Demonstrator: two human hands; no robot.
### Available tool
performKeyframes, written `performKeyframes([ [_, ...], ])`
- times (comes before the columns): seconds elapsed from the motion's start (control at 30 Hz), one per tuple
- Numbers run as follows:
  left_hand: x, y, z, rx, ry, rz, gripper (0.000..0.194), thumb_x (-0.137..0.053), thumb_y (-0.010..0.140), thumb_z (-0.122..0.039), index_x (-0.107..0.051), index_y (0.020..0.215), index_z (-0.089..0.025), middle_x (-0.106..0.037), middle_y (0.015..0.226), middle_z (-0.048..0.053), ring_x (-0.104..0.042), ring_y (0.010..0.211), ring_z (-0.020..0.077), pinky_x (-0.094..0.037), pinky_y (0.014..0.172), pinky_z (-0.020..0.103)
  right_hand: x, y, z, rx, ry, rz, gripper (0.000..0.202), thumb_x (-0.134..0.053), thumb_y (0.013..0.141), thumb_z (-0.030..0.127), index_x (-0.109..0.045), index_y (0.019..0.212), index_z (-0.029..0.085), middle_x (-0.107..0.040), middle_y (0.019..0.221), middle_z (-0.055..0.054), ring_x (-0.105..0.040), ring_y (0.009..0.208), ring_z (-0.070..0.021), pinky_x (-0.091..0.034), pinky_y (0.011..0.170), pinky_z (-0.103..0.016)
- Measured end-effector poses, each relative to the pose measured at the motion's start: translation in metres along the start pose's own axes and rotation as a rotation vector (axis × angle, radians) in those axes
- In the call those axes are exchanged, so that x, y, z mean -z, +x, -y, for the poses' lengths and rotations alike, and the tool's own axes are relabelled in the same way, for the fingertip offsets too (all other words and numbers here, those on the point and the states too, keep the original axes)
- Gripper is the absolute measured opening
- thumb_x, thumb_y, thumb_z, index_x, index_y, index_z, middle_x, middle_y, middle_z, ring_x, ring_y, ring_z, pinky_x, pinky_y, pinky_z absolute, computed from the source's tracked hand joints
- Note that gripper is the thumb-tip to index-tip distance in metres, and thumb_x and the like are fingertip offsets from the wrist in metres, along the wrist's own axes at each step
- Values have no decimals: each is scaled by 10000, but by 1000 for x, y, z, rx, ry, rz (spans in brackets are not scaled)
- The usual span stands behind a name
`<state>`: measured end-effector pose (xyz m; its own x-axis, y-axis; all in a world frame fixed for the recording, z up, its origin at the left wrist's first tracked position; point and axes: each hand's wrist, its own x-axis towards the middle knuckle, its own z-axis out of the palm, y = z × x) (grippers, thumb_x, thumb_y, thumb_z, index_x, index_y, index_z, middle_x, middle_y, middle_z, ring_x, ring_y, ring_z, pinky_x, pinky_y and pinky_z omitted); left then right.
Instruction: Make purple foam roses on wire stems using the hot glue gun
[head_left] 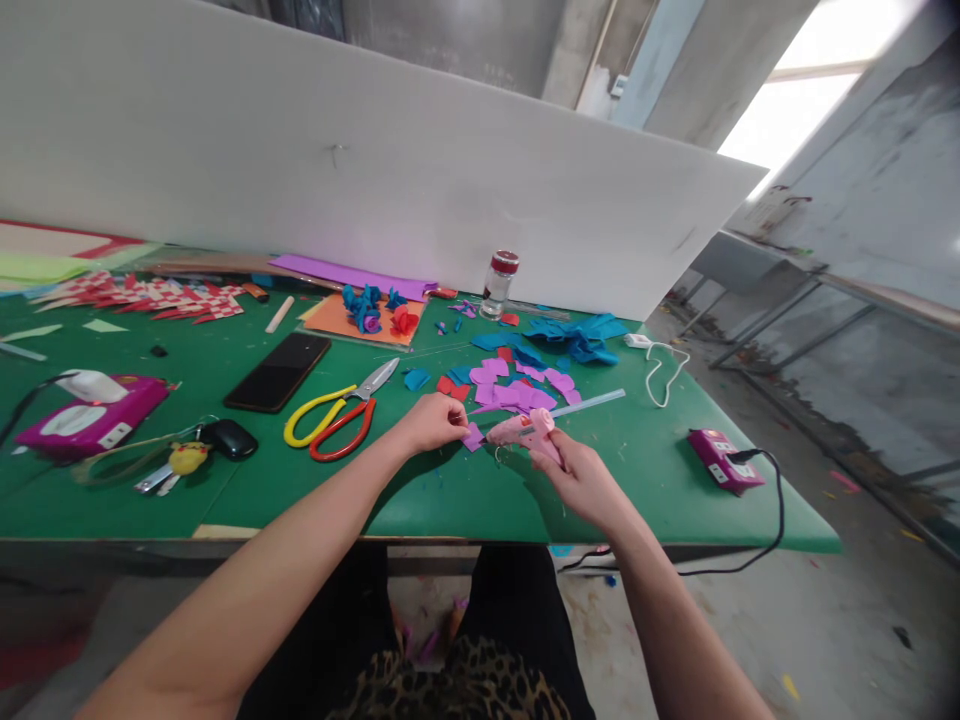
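Observation:
My left hand [437, 421] pinches a small purple paper piece [473, 437] near the table's front edge. A pink hot glue gun [523, 428] is in the grip of my right hand [576, 474], its nozzle pointing left at the purple piece. Whether the nozzle touches the paper I cannot tell. A clear glue stick [592, 402] runs out from behind the gun to the right. Just beyond my hands lie several cut purple petals [517, 395], with red and blue scraps among them. Yellow and red-handled scissors [341, 410] rest left of my left hand.
Farther back stand a glass jar [497, 287] with a red lid and an orange sheet [352, 318] bearing paper flowers. Blue paper [581, 338] is heaped at right. A phone [278, 372], keys and power strips [724, 461] lie around. A white board [375, 150] closes the back.

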<state>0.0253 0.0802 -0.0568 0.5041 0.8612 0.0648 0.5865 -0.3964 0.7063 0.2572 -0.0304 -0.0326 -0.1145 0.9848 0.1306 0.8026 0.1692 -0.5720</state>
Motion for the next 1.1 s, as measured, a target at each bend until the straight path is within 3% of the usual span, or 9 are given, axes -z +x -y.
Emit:
performKeyframes([
  [0.17, 0, 0, 1, 2, -8, 5, 95, -658, 653, -250, -674, 609, -167, -676, 616, 0, -613, 650, 153, -399, 590, 229, 6, -2, -2, -40, 92, -20, 203, -477, 871, 368, -568, 895, 188, -650, 724, -42, -559, 610, -173, -366, 552, -246],
  [0.3, 0, 0, 1, 6, -26, 3, 111, -663, 659, -265, -681, 612, -165, -667, 602, 2, -605, 641, 153, -395, 579, 230, 10, -3, -3, -140, 364, 35, 239, -475, 863, 441, -509, 858, 204, -635, 704, -10, -453, 457, -110, -344, 443, -228],
  [0.43, -1, 2, 6, 12, -109, 21, 157, -676, 660, -315, -694, 632, -162, -670, 614, 5, -600, 646, 154, -412, 598, 236, 7, -3, -12, -211, 633, 96, 349, -514, 827, 534, -499, 909, 195, -646, 819, -24, -434, 453, -79, -332, 411, -208],
  [0.53, 0, 4, 10, 3, -191, 48, 200, -682, 658, -350, -696, 642, -151, -666, 615, 8, -588, 638, 152, -423, 613, 244, 5, -5, -23, -269, 688, 63, 398, -553, 791, 574, -516, 850, 181, -557, 670, 15, -433, 491, -88, -307, 428, -198],
  [0.63, 2, 3, 11, -4, -264, 69, 214, -682, 666, -357, -694, 647, -144, -652, 607, 6, -562, 613, 138, -417, 608, 245, 6, -9, -32, -272, 649, -8, 401, -590, 758, 579, -497, 732, 190, -429, 581, 58, -386, 506, -91, -297, 453, -199],
  [0.83, 14, -5, 5, 87, -407, 76, 231, -697, 652, -368, -702, 711, -145, -647, 642, 4, -467, 510, 85, -343, 494, 217, 6, -11, -44, -243, 498, 7, 407, -531, 784, 598, -524, 731, 194, -371, 564, 66, -352, 486, -100, -290, 431, -205],
  [0.97, 24, -12, 1, 156, -550, 112, 315, -710, 663, -421, -692, 799, -137, -635, 684, 14, -292, 401, 28, -166, 378, 204, -1, -11, -55, -198, 291, -139, 389, -502, 819, 577, -563, 804, 193, -464, 594, 40, -435, 510, -127, -348, 451, -217],
  [1.1, 30, -16, -3, 142, -582, 87, 313, -728, 654, -422, -686, 772, -135, -625, 665, 16, -330, 417, 34, -166, 373, 193, -1, -10, -55, -142, 27, -272, 365, -529, 815, 547, -605, 841, 191, -598, 728, -33, -541, 627, -186, -423, 566, -279],
])
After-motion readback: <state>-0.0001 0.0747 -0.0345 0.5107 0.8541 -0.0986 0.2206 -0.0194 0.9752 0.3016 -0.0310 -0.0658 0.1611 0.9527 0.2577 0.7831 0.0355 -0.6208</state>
